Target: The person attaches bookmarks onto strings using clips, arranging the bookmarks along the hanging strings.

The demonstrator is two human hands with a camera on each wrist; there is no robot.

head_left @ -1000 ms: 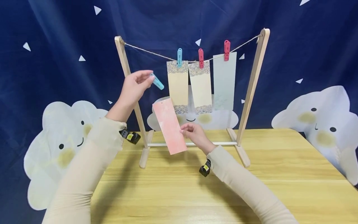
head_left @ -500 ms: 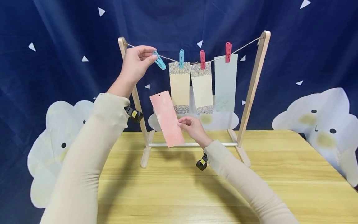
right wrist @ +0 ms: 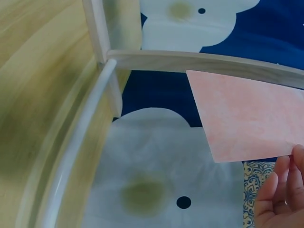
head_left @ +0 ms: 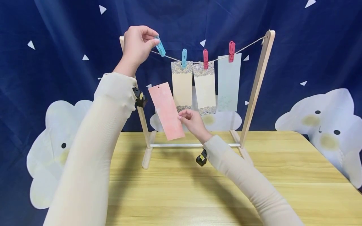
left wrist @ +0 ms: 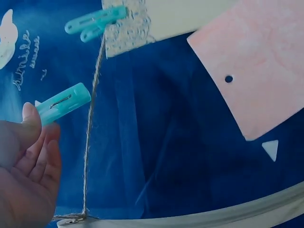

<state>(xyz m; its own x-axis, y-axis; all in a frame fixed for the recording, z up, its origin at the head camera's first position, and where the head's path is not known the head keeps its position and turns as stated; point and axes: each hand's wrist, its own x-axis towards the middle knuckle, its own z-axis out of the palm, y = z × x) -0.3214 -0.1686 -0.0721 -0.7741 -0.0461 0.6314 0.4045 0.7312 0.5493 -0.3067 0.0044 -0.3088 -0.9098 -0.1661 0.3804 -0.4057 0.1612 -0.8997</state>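
In the head view my left hand [head_left: 138, 44] pinches a light blue clothespin [head_left: 160, 47] by its upper end, its lower end overlapping the twine [head_left: 173, 58]. The left wrist view has that clothespin [left wrist: 66, 102] with its tip right beside the twine [left wrist: 89, 128]. My right hand [head_left: 194, 123] pinches a pink paper card [head_left: 167, 111] at its right edge. The card hangs tilted below the twine, its small punched hole at the top. In the right wrist view the fingertips [right wrist: 298, 151] grip the card's edge [right wrist: 251, 116].
Two lace-patterned cards [head_left: 182, 86] and a pale grey-green card [head_left: 228, 83] hang from the twine on one blue and two red clothespins [head_left: 205, 59]. A wooden frame with two posts [head_left: 255, 91] and a white crossbar [head_left: 195, 145] stands on the wooden table [head_left: 226, 185].
My left hand has risen with the blue clothespin from below the twine up to it. The right hand has lifted the pink card slightly up and left.
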